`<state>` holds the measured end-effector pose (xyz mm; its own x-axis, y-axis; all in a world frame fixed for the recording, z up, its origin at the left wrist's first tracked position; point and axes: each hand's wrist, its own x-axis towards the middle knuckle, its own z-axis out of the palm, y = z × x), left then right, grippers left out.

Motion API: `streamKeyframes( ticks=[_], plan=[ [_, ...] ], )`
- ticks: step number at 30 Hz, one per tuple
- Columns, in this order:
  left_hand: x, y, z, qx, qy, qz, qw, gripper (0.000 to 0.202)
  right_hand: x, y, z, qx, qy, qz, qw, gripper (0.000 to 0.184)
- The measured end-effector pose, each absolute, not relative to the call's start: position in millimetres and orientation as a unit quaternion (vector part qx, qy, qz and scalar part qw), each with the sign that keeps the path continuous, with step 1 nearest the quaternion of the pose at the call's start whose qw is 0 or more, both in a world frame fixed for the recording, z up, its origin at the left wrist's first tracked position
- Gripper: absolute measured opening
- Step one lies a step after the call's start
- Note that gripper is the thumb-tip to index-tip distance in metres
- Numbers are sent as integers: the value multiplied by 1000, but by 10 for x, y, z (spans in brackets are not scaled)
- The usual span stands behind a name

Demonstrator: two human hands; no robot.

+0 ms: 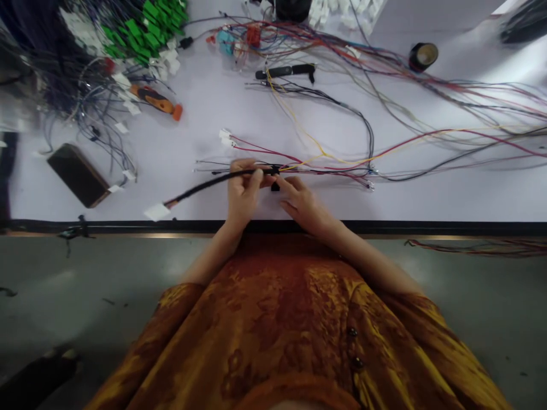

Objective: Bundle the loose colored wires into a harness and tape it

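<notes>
My left hand (243,193) pinches a black-sleeved wire harness (209,185) near the middle of the white table. The sleeve runs down-left to a white tag (156,212) at its end. My right hand (299,200) is close beside the left, its fingertips on the harness at a small black clip (275,186). Thin red, yellow and black wires (329,165) fan out to the right from the clip. Two small white connectors (225,136) end the red wires above my hands.
Loose wire bundles cover the back of the table, with green connectors (137,34), an orange-handled screwdriver (156,101), a black tool (286,71) and a tape roll (423,57). A phone (78,175) lies at left. The table's black front edge (273,226) runs below my hands.
</notes>
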<state>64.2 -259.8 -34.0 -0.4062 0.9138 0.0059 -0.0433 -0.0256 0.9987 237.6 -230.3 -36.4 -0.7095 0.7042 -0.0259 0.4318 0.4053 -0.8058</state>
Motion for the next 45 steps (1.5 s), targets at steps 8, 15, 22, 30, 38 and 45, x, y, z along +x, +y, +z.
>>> streamKeyframes(
  ticks=[8, 15, 22, 30, 38, 45],
  plan=[
    [761, -2794, -414, 421, 567, 580, 406, 23, 2423, -1572, -84, -310, -849, 391, 172, 24],
    [818, -2835, -352, 636, 593, 455, 191, 19, 1964, -1188, 118, -288, -852, 437, -29, 11],
    [753, -2822, -508, 658, 588, 444, 157, 20, 1820, -1072, -189, -421, -800, 427, -22, 16],
    [597, -2796, -761, 659, 544, 449, 260, 19, 2022, -1323, -156, -431, -807, 386, 117, 19],
    [559, -2771, -720, 649, 547, 494, 186, 18, 2045, -1338, -320, -455, -745, 469, 134, 14],
    [609, -2614, -707, 426, 583, 577, 382, 35, 2385, -1557, -249, -455, -637, 577, 234, 38]
  ],
)
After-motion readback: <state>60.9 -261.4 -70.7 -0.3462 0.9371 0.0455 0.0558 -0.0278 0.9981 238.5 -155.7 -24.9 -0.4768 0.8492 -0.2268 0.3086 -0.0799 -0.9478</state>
